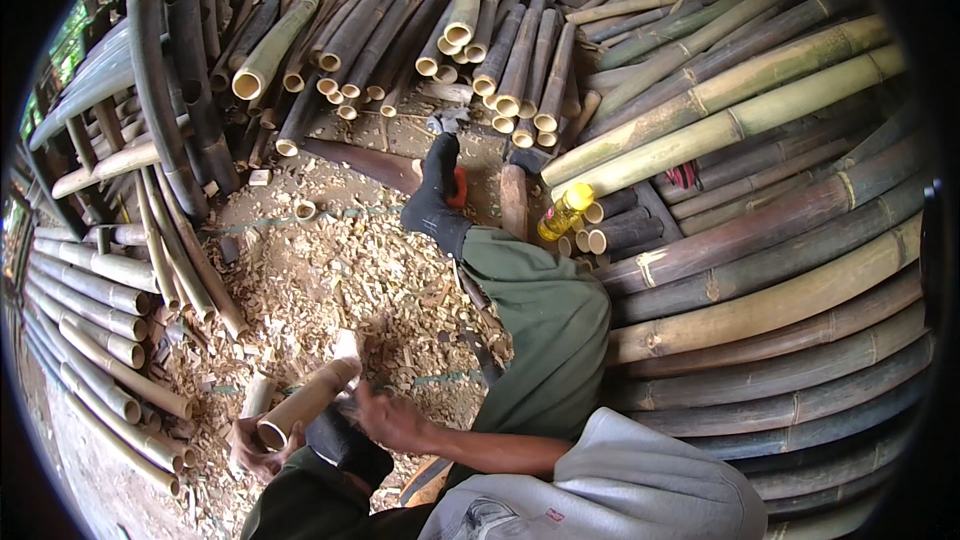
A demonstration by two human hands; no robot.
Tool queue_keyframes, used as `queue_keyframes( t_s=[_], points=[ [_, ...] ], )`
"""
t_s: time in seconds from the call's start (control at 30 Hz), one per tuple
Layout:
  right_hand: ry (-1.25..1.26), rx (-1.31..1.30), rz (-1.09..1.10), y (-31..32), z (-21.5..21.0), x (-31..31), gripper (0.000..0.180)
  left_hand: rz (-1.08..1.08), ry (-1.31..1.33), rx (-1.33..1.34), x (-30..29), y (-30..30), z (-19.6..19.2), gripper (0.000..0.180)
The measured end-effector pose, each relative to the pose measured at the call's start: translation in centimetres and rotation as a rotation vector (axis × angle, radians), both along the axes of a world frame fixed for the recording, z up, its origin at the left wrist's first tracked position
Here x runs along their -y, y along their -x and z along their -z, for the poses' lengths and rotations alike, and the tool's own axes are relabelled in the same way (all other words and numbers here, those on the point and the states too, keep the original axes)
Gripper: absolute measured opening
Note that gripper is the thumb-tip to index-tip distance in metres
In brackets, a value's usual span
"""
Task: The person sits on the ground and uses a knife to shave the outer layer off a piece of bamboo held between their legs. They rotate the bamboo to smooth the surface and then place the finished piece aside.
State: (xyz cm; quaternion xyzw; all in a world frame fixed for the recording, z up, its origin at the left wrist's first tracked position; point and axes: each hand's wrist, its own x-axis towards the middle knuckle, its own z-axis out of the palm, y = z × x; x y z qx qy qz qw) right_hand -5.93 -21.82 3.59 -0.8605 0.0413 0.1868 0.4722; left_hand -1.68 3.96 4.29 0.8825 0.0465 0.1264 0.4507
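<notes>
Bamboo work on shavings-strewn ground [370,250], read left to right. Cut poles [105,292] lie stacked along the ground's left edge. Toward its near edge, the left hand [265,454] grasps the near end of a bamboo tube [308,404], which slants up and rightward beside a paler tube [257,395]. The right hand [392,422] is curled at the tube's far end; whether it clasps a tool cannot be told. A yellow bottle [566,212] leans near the right edge. The step appears to be shaving the tube; the next move probably calls for a steady left hold.
</notes>
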Motion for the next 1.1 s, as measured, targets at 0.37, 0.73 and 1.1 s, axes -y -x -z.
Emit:
queue_keyframes(
  t_s=[0.37, 0.73, 1.1],
  points=[
    [0.192, 0.085, 0.051, -0.4, 1.4, -1.4, 0.042, -0.040, 0.048, -0.009, 1.1, 1.1, -0.2, 0.059],
    [0.365, -0.110, -0.160, -2.7, -2.9, 0.0, 0.039, -0.115, 0.135, -0.084, 4.5, 0.3, -4.1, 0.061],
    [0.370, -0.079, -0.220, -2.8, -1.9, 2.6, 0.039, -0.027, 0.364, -0.001, 2.8, 1.3, -4.5, 0.069]
  ],
)
